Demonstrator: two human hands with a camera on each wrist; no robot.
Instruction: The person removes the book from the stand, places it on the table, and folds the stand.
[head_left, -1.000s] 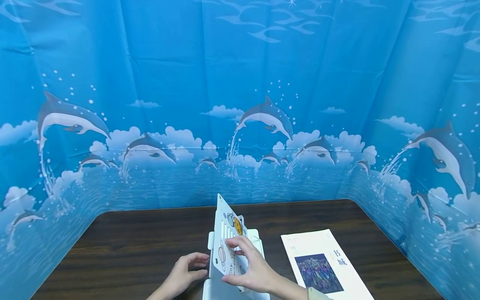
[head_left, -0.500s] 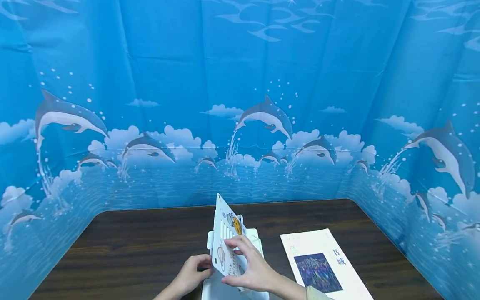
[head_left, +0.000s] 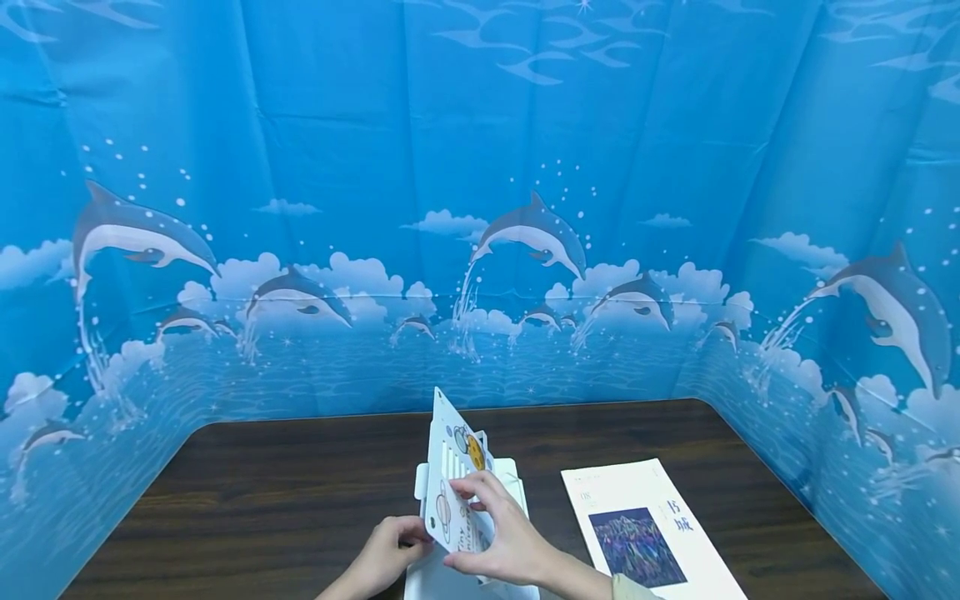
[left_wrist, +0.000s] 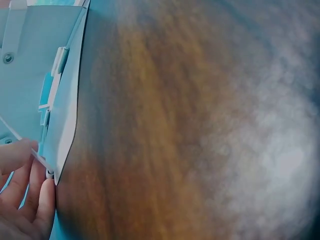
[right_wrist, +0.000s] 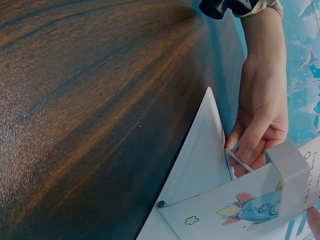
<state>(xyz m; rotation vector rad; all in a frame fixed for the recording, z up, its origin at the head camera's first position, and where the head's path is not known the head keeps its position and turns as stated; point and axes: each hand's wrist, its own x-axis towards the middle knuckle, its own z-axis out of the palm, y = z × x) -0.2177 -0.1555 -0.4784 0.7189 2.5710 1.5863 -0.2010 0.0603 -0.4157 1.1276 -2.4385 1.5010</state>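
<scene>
A white folding stand has a panel (head_left: 444,429) printed with planets and lettering, tilted up above its pale base (head_left: 442,583). My right hand (head_left: 510,533) grips this panel from the right, with the thumb low and the fingers over the printed face. At the panel's lower left corner, my left hand (head_left: 384,554) pinches a thin white strip (right_wrist: 239,160) between thumb and fingers. In the left wrist view, the left hand (left_wrist: 22,195) sits beside white clips (left_wrist: 57,75) along the stand's edge. A rocket drawing (right_wrist: 257,207) shows on the panel in the right wrist view.
A white magazine (head_left: 705,550) with a dark picture lies on the dark wooden table (head_left: 262,492), right of the stand. Behind the table hangs a blue dolphin-print curtain (head_left: 375,167). A strap with a metal snap (left_wrist: 8,58) shows on the stand's inner side.
My left hand has moved right from beside the stand to the panel's lower left corner, and its fingers have closed together there. My right hand and the panel have stayed nearly still.
</scene>
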